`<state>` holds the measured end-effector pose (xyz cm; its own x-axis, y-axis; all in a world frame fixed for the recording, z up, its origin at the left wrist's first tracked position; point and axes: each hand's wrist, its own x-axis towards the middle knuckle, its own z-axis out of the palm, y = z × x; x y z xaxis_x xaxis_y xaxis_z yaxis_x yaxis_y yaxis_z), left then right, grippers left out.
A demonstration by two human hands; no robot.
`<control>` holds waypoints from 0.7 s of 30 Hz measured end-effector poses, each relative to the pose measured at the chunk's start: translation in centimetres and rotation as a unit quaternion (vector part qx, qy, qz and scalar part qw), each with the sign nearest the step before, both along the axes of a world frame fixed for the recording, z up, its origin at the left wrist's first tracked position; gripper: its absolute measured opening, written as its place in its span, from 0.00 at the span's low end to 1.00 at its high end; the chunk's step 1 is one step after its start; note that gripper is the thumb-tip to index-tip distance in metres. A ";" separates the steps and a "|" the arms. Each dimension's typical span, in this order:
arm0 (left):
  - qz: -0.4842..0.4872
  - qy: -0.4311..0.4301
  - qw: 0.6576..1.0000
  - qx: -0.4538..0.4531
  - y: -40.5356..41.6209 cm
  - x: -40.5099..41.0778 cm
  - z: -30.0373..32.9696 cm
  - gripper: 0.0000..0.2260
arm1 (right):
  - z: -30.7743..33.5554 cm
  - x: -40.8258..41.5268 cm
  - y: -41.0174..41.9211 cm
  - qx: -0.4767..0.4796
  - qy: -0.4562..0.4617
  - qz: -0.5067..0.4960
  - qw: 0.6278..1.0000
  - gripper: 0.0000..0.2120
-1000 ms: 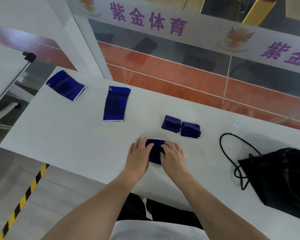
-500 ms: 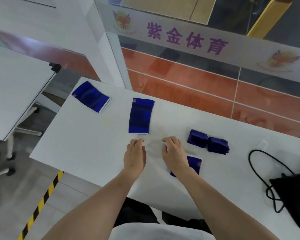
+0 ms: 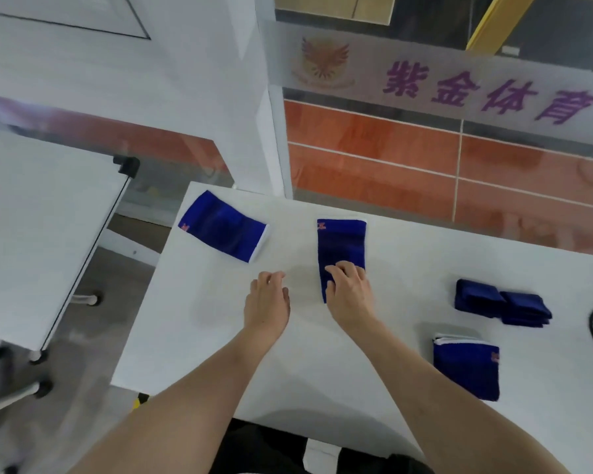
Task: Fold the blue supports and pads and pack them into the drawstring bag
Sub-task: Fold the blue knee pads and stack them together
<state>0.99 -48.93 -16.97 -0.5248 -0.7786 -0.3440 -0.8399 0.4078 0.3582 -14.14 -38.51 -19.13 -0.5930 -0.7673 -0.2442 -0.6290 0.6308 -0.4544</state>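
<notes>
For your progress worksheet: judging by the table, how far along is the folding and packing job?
Done: two small folded pads lie side by side, and a folded support lies nearer the person. In hand: the right hand rests on a long flat support; the left hand is empty. Left: another flat support, and all bagging; the bag is out of view.

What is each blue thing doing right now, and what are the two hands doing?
Far-left support: flat, unfolded, untouched.
Middle support: flat, unfolded, right hand's fingers resting on its near end.
Two small pads: folded, side by side, touching.
Near-right support: folded, lying alone.
Left hand: empty, over bare table.
Right hand: on the middle support.
</notes>
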 end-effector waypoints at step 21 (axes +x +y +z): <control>-0.170 0.020 0.985 -0.034 -0.5 5.4 -1.9 0.24 | -0.9 4.3 2.6 0.071 -0.007 -0.034 0.997 0.16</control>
<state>6.43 -49.41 -18.87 -0.7714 -0.5756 -0.2715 -0.6362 0.6873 0.3506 -9.87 -35.92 -20.07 -0.6385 -0.6820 -0.3565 -0.5765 0.7308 -0.3655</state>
